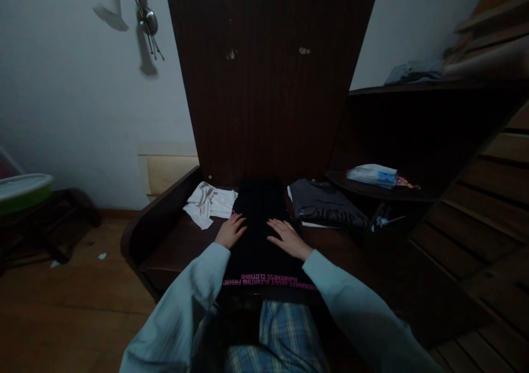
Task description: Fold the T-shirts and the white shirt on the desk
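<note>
"Where was the black fabric garment with pink lettering point(257, 254)?"

"It lay flat on the dark brown wooden bench point(165, 246), straight in front of the person, its far end close to the tall dark brown wooden panel point(268, 103). The lettering ran along the near edge, upside down in the view."

"And the hands?"

"Both were on it, palms down. The left hand point(231, 231) rested by the garment's left edge and the right hand point(290, 239) toward its right edge, with black cloth showing between them. Pale blue-grey fabric sleeves point(351, 296) came down to both wrists."

"How was the grip?"

"Loose and wide. The fingers were stretched out and slightly apart, lying over the cloth rather than closing round it."

"What was on either side?"

"On the left, a crumpled white cloth point(209, 202), just beside the garment. On the right, a folded dark grey fabric garment point(326, 199) with something white showing under its edge; I couldn't tell what that was."

"Anything farther right?"

"A soft white and blue packet point(374, 174), on a low dark wooden shelf point(343, 183). The light was dim, so the small items around it were hard to make out."
</note>
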{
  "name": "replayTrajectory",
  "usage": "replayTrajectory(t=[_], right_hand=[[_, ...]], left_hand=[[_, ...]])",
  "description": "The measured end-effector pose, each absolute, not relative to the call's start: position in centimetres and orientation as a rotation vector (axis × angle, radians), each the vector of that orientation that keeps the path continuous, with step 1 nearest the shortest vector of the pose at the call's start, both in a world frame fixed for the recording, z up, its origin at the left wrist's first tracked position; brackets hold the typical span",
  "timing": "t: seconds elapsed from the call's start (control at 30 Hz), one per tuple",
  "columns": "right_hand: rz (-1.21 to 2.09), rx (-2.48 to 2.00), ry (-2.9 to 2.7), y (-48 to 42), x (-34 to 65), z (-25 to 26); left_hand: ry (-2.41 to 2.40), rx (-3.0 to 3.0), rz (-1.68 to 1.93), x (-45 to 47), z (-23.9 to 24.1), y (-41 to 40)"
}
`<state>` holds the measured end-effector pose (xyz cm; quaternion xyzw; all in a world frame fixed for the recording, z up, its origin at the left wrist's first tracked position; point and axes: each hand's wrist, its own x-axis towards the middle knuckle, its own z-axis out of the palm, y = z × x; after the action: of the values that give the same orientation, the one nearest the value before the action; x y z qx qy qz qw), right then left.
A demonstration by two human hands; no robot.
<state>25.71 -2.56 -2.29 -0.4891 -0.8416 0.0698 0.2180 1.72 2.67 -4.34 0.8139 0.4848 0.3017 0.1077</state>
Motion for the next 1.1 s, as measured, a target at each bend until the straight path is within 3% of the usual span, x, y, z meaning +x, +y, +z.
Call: replayTrajectory(t=[0.23,0.67,1.1], right_hand=[[0.118,-1.549,-1.894,-1.4,28.1,-2.9],[-0.098,-1.277,-1.859,-1.9,27.8,-2.7],[0.087,-1.417,-2.016,-1.4,27.4,-3.9]], left_hand=[[1.475,2.159,1.122,0.5,-4.2,2.9],[1.584,1.988,1.268,-0.2,-4.4,2.8],[1.772,1.711,1.23,-0.3,-4.0,2.6]])
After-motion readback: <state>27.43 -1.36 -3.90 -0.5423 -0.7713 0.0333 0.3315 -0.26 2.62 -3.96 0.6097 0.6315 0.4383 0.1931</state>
